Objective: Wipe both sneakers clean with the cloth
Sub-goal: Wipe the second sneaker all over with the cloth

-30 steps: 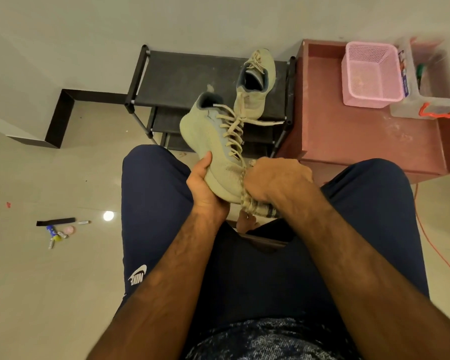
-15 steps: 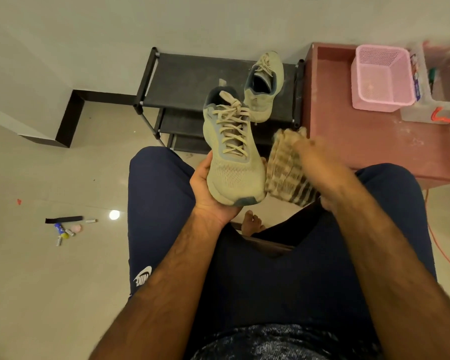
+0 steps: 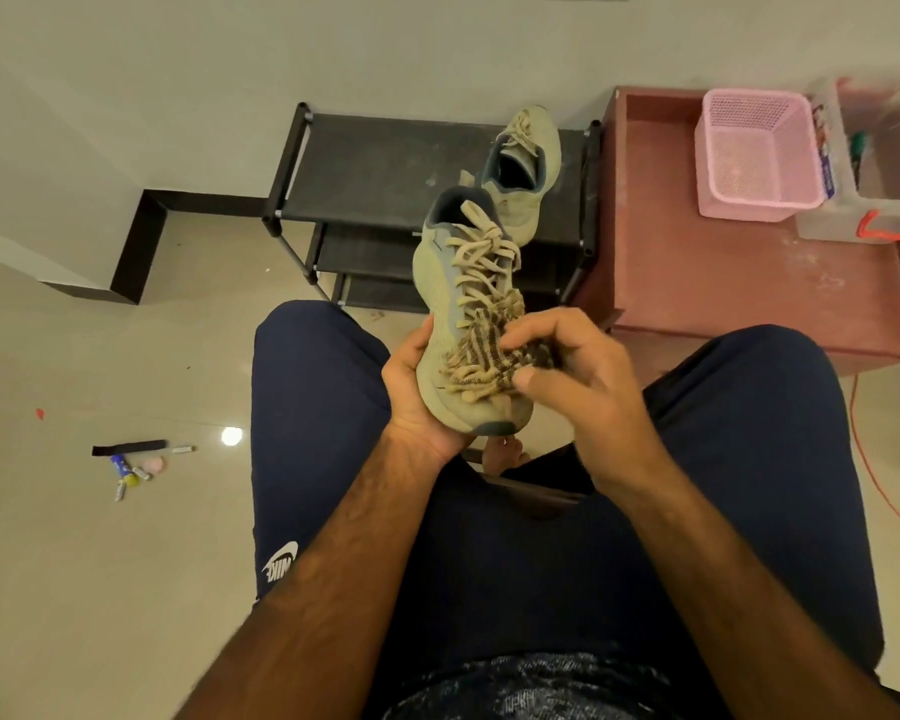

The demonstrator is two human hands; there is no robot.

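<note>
I sit with a pale green sneaker [image 3: 445,283] held up over my knees, toe towards me. My left hand [image 3: 417,387] grips its toe end from the left and underneath. My right hand [image 3: 567,371] holds a striped beige cloth [image 3: 484,356] bunched in its fingers and presses it on the sneaker's toe box and lower laces. The second sneaker [image 3: 523,179] stands on the top shelf of a black shoe rack [image 3: 375,168], its opening facing me.
A reddish low table [image 3: 723,283] stands to the right with a pink basket [image 3: 754,158] and a clear box [image 3: 884,163]. Small items [image 3: 131,462] lie on the tiled floor at left. An orange cable [image 3: 879,485] runs along the right.
My right hand lifted the cloth off to the right of the sneaker, then brought it back onto the toe box. The left hand turned the sneaker laces-up and kept its hold.
</note>
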